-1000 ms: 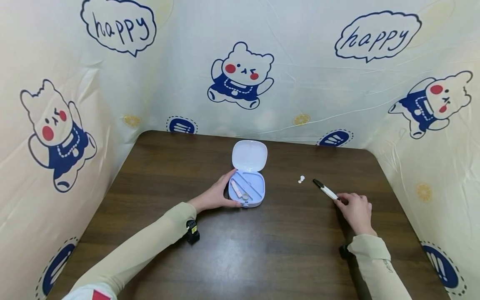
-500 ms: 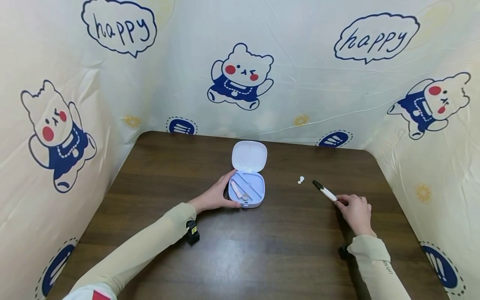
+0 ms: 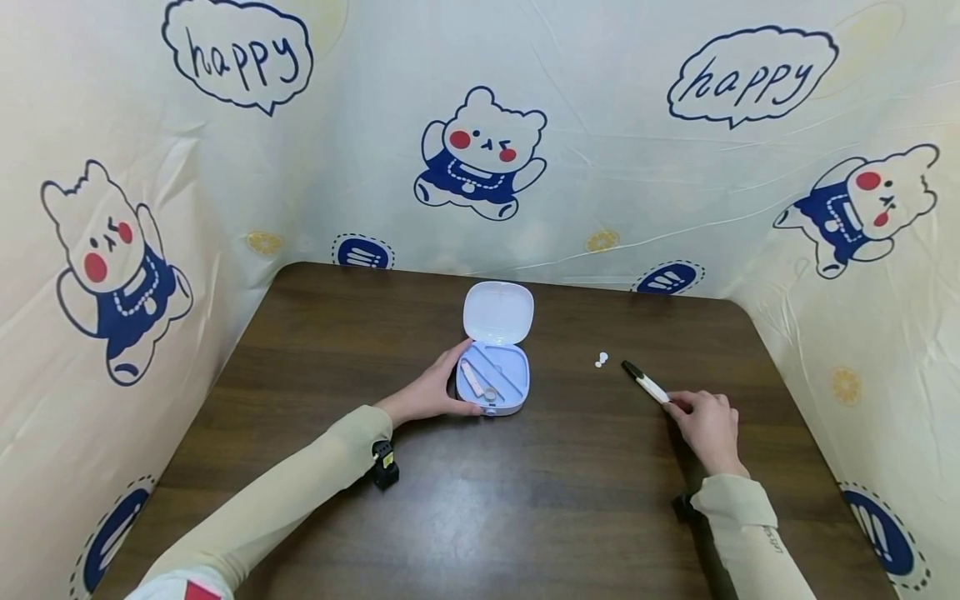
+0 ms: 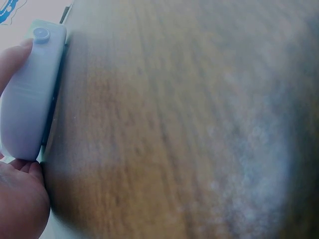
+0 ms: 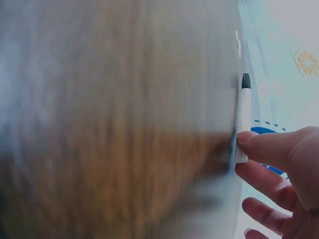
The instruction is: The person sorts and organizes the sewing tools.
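A light blue plastic case [image 3: 512,365] with its translucent lid [image 3: 498,312] raised stands on the table. A slanting divider [image 3: 498,372] crosses its inside, with a small pale pink stick [image 3: 472,377] and a small round grey piece [image 3: 490,394] to its left. My left hand [image 3: 429,390] grips the case by its left side; in the left wrist view the thumb [image 4: 16,59] lies on the front beside the round button [image 4: 41,34]. My right hand [image 3: 707,427] pinches the near end of a white marker [image 3: 654,389] between thumb and fingers, its black-capped end pointing away and left.
Small white round pieces [image 3: 602,360] lie on the brown wooden table [image 3: 450,500] between the case and the marker. A printed cloth [image 3: 600,175] with cartoon bears hangs behind the table and along both sides.
My right hand has shifted slightly left with the marker, bringing its capped end a little closer to the white pieces. The left hand and the case have stayed in place.
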`<move>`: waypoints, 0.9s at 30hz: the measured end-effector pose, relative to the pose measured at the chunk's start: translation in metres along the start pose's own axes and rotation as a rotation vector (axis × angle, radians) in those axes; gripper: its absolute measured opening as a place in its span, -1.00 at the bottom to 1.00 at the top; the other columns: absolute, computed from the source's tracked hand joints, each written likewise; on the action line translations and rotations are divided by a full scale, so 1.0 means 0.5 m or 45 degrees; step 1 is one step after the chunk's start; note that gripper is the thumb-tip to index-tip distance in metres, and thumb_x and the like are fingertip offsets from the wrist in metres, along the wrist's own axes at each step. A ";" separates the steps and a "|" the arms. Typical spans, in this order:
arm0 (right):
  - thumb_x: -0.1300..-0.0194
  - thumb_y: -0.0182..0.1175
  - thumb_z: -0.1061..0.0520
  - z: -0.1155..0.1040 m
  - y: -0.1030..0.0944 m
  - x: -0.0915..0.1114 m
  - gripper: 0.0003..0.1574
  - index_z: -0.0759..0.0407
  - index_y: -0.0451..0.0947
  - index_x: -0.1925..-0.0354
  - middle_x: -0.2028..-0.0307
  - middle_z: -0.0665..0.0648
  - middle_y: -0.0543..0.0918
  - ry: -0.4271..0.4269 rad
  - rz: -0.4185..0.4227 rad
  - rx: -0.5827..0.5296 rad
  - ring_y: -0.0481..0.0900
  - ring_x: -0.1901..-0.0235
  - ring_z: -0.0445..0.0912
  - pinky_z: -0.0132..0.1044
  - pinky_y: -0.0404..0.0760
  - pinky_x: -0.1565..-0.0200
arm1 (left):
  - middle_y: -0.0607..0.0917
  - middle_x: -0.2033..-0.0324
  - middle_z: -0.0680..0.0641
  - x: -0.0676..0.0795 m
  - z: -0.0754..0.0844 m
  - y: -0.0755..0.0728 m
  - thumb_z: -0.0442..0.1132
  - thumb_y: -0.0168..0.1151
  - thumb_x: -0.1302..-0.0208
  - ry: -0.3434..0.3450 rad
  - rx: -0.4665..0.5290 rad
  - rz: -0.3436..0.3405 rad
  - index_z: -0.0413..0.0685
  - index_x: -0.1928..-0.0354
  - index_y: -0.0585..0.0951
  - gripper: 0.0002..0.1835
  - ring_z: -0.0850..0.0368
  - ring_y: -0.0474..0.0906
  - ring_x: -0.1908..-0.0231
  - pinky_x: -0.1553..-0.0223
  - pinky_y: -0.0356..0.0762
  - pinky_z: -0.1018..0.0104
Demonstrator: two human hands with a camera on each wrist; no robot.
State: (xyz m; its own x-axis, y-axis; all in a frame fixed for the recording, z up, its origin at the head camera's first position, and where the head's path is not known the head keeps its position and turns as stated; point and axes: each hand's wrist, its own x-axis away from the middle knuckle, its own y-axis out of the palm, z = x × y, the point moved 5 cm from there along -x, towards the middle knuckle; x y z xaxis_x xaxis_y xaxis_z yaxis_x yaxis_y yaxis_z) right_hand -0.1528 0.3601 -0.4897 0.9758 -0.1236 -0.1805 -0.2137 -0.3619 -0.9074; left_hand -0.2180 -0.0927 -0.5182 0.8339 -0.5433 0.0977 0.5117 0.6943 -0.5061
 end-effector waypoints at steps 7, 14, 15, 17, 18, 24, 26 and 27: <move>-0.32 0.42 0.16 -0.016 -0.002 0.000 -0.80 0.23 0.81 0.12 0.27 0.30 0.74 -0.035 0.042 -0.014 0.49 0.08 0.34 0.21 0.25 0.11 | 0.00 -0.63 -0.15 0.001 0.001 0.000 0.06 0.62 -0.11 -0.003 0.006 -0.001 0.19 -0.69 -0.15 0.32 -0.09 -0.01 -0.58 -0.53 0.05 -0.14; -0.30 0.44 0.17 -0.035 -0.003 -0.001 -0.81 0.23 0.81 0.14 0.31 0.28 0.73 -0.070 0.077 -0.025 0.49 0.11 0.31 0.17 0.27 0.15 | -0.03 -0.63 -0.15 -0.002 -0.003 -0.001 0.08 0.61 -0.12 -0.013 0.011 -0.007 0.24 -0.69 -0.17 0.32 -0.10 -0.04 -0.59 -0.53 0.05 -0.16; -0.29 0.44 0.17 -0.037 -0.001 -0.001 -0.81 0.22 0.81 0.14 0.31 0.28 0.73 -0.073 0.078 -0.027 0.49 0.11 0.31 0.17 0.27 0.15 | -0.03 -0.63 -0.15 -0.002 -0.003 -0.001 0.08 0.61 -0.12 -0.014 0.011 -0.008 0.24 -0.69 -0.17 0.32 -0.10 -0.04 -0.59 -0.53 0.04 -0.16; -0.29 0.44 0.17 -0.042 0.003 -0.001 -0.80 0.21 0.81 0.14 0.32 0.28 0.73 -0.081 0.077 -0.029 0.49 0.12 0.29 0.16 0.28 0.15 | -0.03 -0.63 -0.14 -0.001 -0.002 0.000 0.07 0.61 -0.13 -0.018 0.013 -0.009 0.24 -0.69 -0.18 0.32 -0.09 -0.03 -0.59 -0.53 0.05 -0.15; -0.28 0.45 0.16 -0.045 0.004 -0.001 -0.80 0.21 0.81 0.13 0.32 0.28 0.73 -0.084 0.075 -0.031 0.49 0.12 0.29 0.15 0.28 0.15 | -0.03 -0.63 -0.14 -0.001 -0.002 0.000 0.08 0.61 -0.13 -0.021 0.014 -0.010 0.25 -0.69 -0.18 0.33 -0.08 -0.03 -0.59 -0.53 0.05 -0.14; -0.29 0.45 0.16 -0.067 0.002 0.002 -0.79 0.22 0.81 0.12 0.31 0.27 0.74 -0.099 0.074 -0.047 0.49 0.12 0.27 0.12 0.28 0.15 | -0.03 -0.63 -0.15 -0.001 -0.002 0.001 0.08 0.61 -0.13 -0.018 0.011 -0.010 0.23 -0.70 -0.18 0.33 -0.10 -0.03 -0.59 -0.53 0.05 -0.16; -0.29 0.45 0.17 -0.073 0.002 0.003 -0.79 0.23 0.81 0.12 0.31 0.26 0.74 -0.105 0.079 -0.048 0.49 0.13 0.26 0.10 0.27 0.14 | -0.03 -0.63 -0.14 -0.001 -0.003 0.001 0.09 0.61 -0.12 -0.022 0.010 -0.012 0.25 -0.69 -0.19 0.33 -0.09 -0.03 -0.59 -0.53 0.05 -0.14; -0.28 0.45 0.17 -0.075 0.003 0.003 -0.79 0.22 0.81 0.12 0.32 0.26 0.74 -0.107 0.079 -0.046 0.49 0.13 0.26 0.10 0.28 0.15 | -0.03 -0.63 -0.14 -0.001 -0.004 0.001 0.09 0.61 -0.12 -0.021 0.010 -0.013 0.25 -0.69 -0.18 0.33 -0.09 -0.03 -0.59 -0.53 0.05 -0.15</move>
State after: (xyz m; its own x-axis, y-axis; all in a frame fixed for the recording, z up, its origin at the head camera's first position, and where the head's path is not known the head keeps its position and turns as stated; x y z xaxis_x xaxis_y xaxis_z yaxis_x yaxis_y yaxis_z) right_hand -0.1536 0.3248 -0.4770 0.9608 -0.0694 -0.2685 -0.2739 -0.3892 -0.8795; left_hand -0.2185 -0.0928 -0.5204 0.8319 -0.5424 0.1172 0.5217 0.6924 -0.4984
